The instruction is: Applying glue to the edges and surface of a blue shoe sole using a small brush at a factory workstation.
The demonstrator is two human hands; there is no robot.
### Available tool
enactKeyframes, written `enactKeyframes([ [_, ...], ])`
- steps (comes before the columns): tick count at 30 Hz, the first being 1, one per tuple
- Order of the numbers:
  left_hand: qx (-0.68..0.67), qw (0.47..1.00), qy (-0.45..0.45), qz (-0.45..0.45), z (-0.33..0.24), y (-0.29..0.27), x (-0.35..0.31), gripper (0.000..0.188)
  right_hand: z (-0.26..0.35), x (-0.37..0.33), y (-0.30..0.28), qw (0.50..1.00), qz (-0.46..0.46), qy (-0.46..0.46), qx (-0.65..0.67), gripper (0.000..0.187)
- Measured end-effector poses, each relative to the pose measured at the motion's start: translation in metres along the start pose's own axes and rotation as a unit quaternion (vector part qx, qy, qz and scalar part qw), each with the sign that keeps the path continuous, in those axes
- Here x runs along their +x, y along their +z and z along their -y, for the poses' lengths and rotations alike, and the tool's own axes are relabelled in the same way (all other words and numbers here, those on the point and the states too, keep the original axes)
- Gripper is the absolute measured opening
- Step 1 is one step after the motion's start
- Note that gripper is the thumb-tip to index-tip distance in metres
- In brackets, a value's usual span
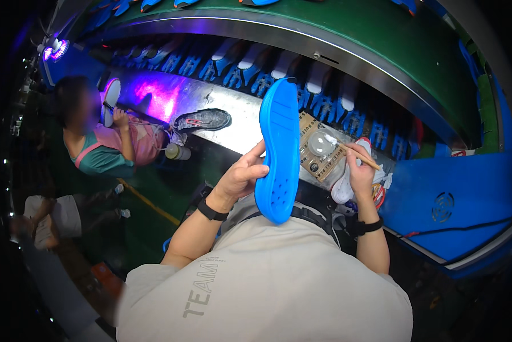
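My left hand grips a bright blue shoe sole by its left edge, thumb on the face toward me. The sole stands nearly upright, with small holes in its lower end and grooves near the top. In my right hand is a wooden-handled brush, its whitish tip over a round clear bowl. Whether the tip touches what is in the bowl, I cannot tell. Under the bowl lies a brown printed cardboard sheet. Beside my right hand is a white-and-red shoe or sole, partly hidden.
A metal bench runs across, with a dark shoe on it. Behind it stand several blue shoe lasts below a green conveyor. Another person sits at the left holding a sole. A blue machine housing is at the right.
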State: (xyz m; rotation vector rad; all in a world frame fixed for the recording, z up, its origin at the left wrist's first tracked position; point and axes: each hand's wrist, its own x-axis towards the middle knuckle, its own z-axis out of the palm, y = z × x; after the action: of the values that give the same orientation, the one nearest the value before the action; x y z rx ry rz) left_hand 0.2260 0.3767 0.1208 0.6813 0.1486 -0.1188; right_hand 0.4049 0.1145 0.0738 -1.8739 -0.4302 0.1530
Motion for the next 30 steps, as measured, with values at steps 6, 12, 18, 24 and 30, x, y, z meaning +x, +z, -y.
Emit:
enactKeyframes([
  [6, 0.035, 0.999, -0.014, 0.006, -0.007, 0.02, 0.0, 0.092, 0.081, 0.012, -0.016, 0.984, 0.067, -0.138, 0.087, 0.018],
  [12, 0.066, 0.997, -0.009, 0.042, -0.014, 0.04, -0.002, 0.092, 0.102, 0.025, -0.014, 0.98, 0.04, -0.183, 0.067, 0.02],
  [18, 0.089, 0.995, -0.002, 0.033, -0.021, 0.048, -0.004, 0.092, 0.107, 0.02, -0.024, 0.966, 0.073, -0.244, 0.031, 0.017],
  [24, 0.101, 0.994, -0.021, 0.022, -0.026, 0.054, -0.002, 0.092, 0.107, 0.019, -0.035, 0.965, 0.112, -0.232, 0.053, 0.016],
  [30, 0.137, 0.99, -0.019, 0.041, -0.029, 0.061, -0.001, 0.092, 0.106, 0.029, -0.036, 0.975, 0.043, -0.209, 0.064, 0.017],
])
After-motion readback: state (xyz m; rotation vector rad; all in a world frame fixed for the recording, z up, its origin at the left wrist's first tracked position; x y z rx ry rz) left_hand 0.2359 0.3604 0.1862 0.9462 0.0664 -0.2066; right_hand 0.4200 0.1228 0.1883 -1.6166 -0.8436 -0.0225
